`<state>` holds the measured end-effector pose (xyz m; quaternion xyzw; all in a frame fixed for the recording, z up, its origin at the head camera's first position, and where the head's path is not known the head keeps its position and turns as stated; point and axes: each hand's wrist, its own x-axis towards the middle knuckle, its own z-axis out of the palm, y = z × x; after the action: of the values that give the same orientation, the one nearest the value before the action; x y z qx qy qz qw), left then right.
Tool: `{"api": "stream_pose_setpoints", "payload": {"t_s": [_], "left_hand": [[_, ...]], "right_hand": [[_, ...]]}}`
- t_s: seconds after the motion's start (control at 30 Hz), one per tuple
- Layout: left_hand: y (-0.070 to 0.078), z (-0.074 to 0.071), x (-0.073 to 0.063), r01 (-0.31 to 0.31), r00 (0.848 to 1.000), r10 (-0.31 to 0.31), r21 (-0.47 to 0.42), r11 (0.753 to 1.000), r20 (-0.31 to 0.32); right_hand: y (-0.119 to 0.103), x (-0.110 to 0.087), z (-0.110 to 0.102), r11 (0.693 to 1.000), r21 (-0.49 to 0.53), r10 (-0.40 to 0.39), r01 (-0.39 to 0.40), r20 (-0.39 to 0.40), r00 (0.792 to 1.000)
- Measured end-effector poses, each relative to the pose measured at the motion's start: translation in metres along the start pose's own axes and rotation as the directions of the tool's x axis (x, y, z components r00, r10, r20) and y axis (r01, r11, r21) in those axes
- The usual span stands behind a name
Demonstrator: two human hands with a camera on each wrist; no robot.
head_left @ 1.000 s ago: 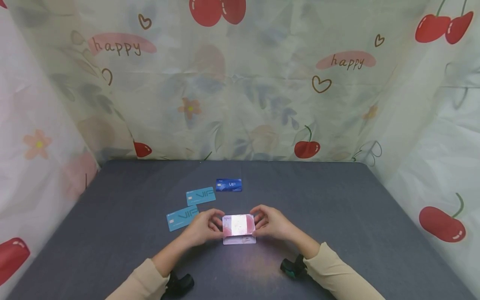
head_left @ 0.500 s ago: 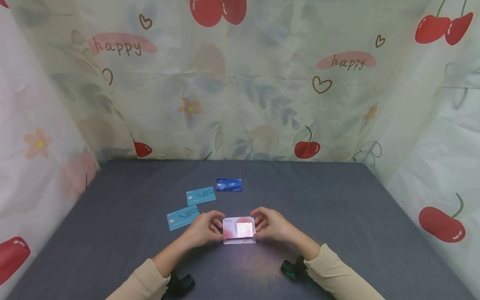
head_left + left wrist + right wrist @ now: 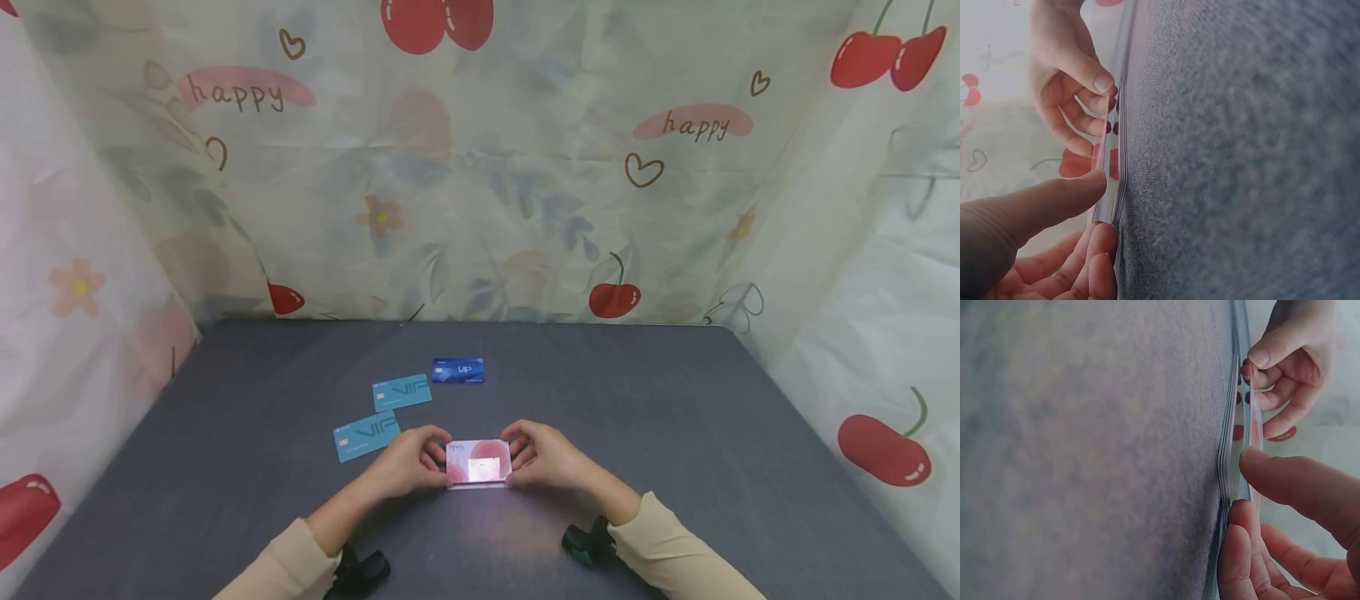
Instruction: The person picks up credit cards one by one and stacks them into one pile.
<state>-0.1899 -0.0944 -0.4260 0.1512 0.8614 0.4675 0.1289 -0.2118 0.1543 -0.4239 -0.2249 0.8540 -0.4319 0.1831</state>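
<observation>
A glossy pink card (image 3: 467,454) with red circles is held level between both hands, a small gap above a stack of several cards (image 3: 1123,156). My left hand (image 3: 408,460) pinches its left end between thumb and fingers. At the opposite end, my right hand (image 3: 547,455) grips it the same way. In both wrist views the card shows edge-on, with the stack (image 3: 1227,444) lying on the grey cloth surface below. From the head view only a thin near edge of the stack shows. A bright light reflection covers part of the pink card.
One teal VIP card (image 3: 362,439) lies just beyond my left hand, a second teal card (image 3: 390,393) farther back. A dark blue VIP card (image 3: 447,372) is behind them. The dark grey table (image 3: 675,433) meets a printed cloth backdrop (image 3: 480,200) at its far edge.
The pink card has come down and towards me, covering more of the stack. Both hands have moved slightly nearer with it. The teal and blue cards are still.
</observation>
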Motion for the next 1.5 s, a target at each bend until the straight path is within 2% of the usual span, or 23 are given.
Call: {"api": "stream_pose_setpoints", "payload": {"t_s": [1.07, 1.5], "left_hand": [[-0.0026, 0.0007, -0.0011, -0.033, 0.999, 0.032, 0.067, 0.997, 0.011], [-0.0021, 0.0013, -0.0006, -0.004, 1.0, 0.002, 0.077, 0.997, 0.015]], "right_hand": [[-0.0004, 0.0009, 0.0021, 0.999, -0.039, -0.01, 0.011, 0.019, 1.0], [-0.0046, 0.0012, 0.0001, 0.998, -0.061, 0.024, -0.022, 0.038, 0.999]]}}
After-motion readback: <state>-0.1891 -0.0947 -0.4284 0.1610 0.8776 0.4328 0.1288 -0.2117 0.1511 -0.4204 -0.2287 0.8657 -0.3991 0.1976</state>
